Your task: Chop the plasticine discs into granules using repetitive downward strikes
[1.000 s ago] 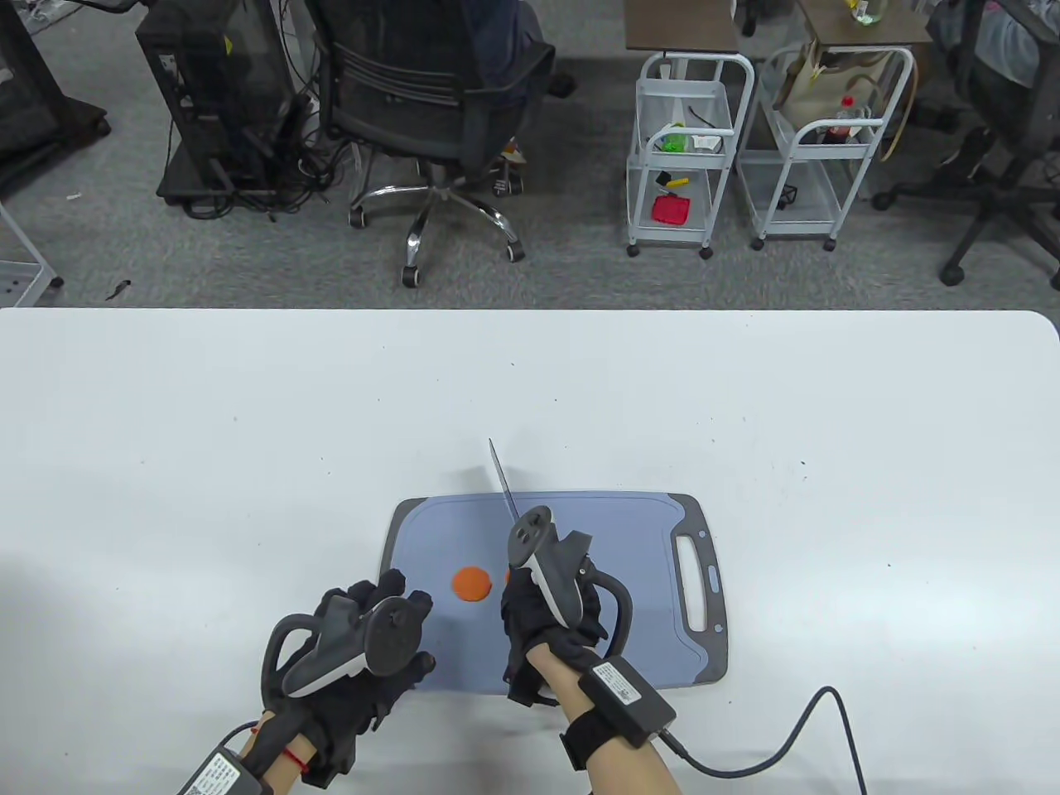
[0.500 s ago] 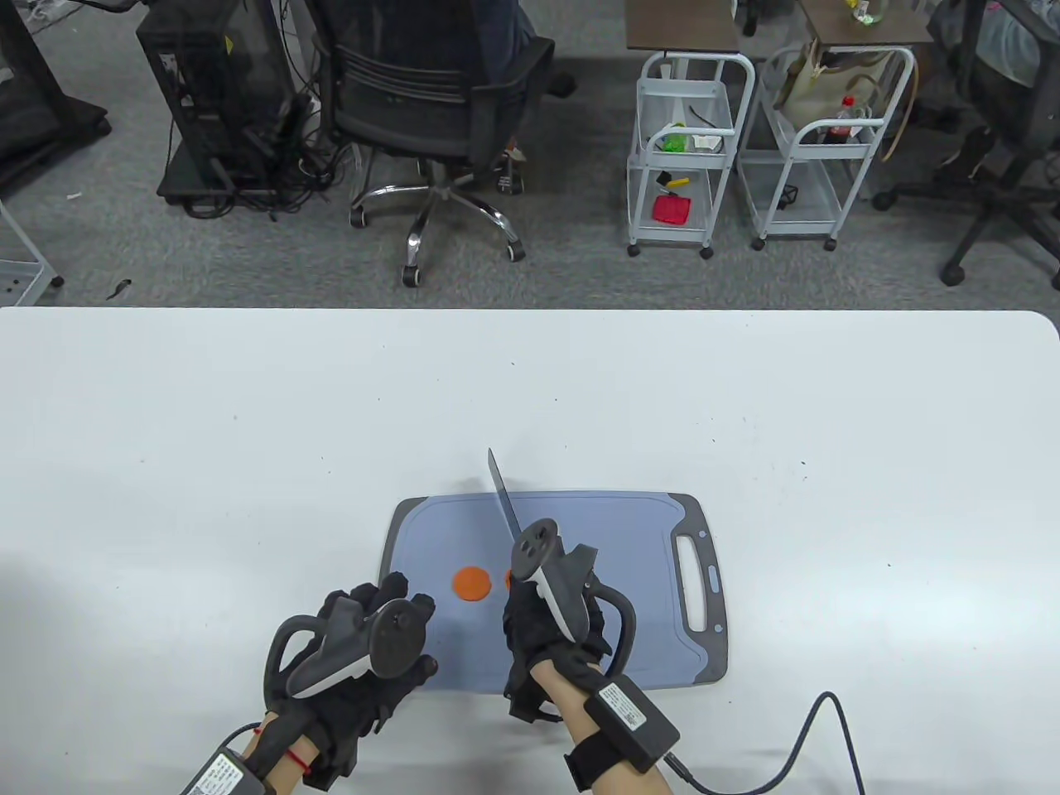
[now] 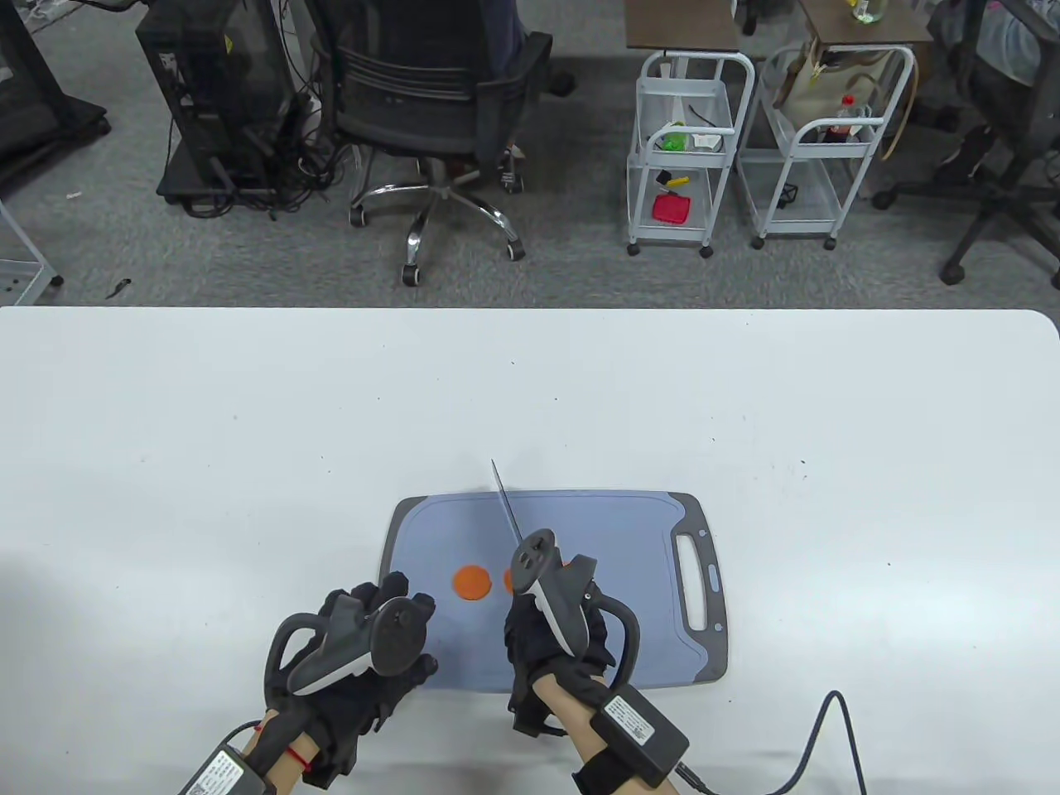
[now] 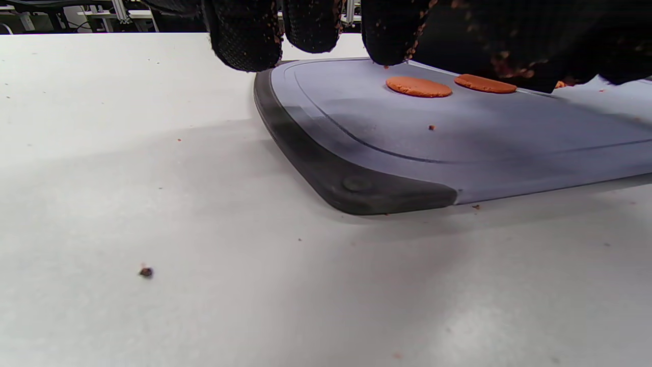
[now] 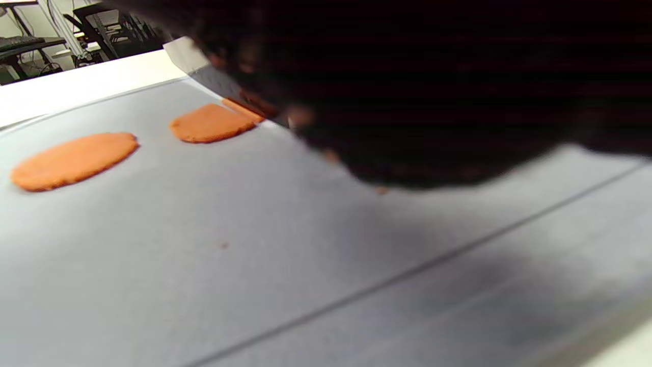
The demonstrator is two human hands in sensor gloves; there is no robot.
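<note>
A blue-grey cutting board (image 3: 629, 530) lies on the white table. An orange plasticine disc (image 3: 472, 583) sits on its near left part; a second orange disc (image 3: 508, 580) is partly hidden behind my right hand. Both discs show in the left wrist view (image 4: 418, 86) and the right wrist view (image 5: 74, 160). My right hand (image 3: 553, 633) grips a knife (image 3: 507, 505), blade pointing away, its edge at the second disc (image 5: 211, 123). My left hand (image 3: 383, 633) rests on the board's near left corner (image 4: 356, 188), holding nothing.
The board's handle slot (image 3: 694, 580) is on the right. A cable (image 3: 799, 745) trails from my right wrist across the table's front right. Small plasticine crumbs (image 4: 146, 271) lie on the table by the board. Chairs and carts stand beyond the far edge.
My right hand and the knife have moved slightly toward me and down, the blade tip lower over the board. My left hand has stayed put.
</note>
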